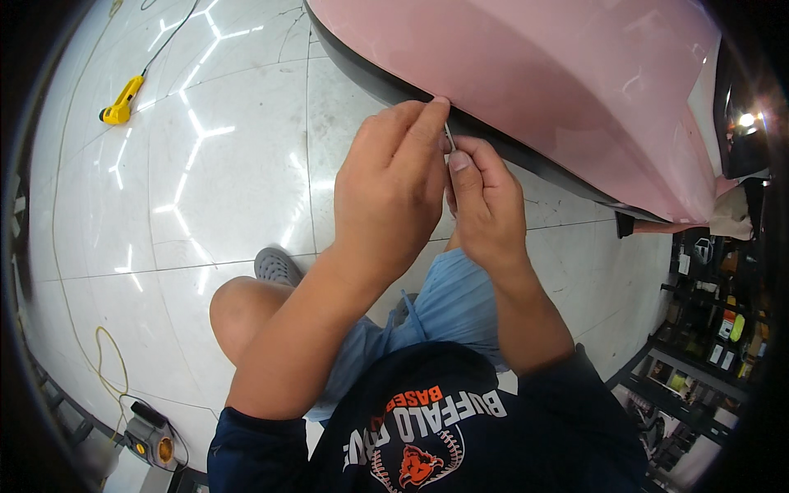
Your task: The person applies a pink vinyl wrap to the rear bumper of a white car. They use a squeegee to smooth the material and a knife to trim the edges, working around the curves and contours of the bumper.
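We hold our left hand (386, 177) back upward, fingers bent forward, and cannot tell whether its hidden fingertips grip anything. Just right of it, a slender light strip (449, 138) runs down into the pinch of thumb and fingers of our right hand (491, 201), with a dark-edged pink panel (559, 74) beyond. Below both hands, our dark shirt (542, 444) carries white and orange lettering above an orange emblem (421, 468).

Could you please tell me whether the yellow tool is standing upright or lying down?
Lying down: the yellow tool stretches along the floor, its dark cord trailing away.
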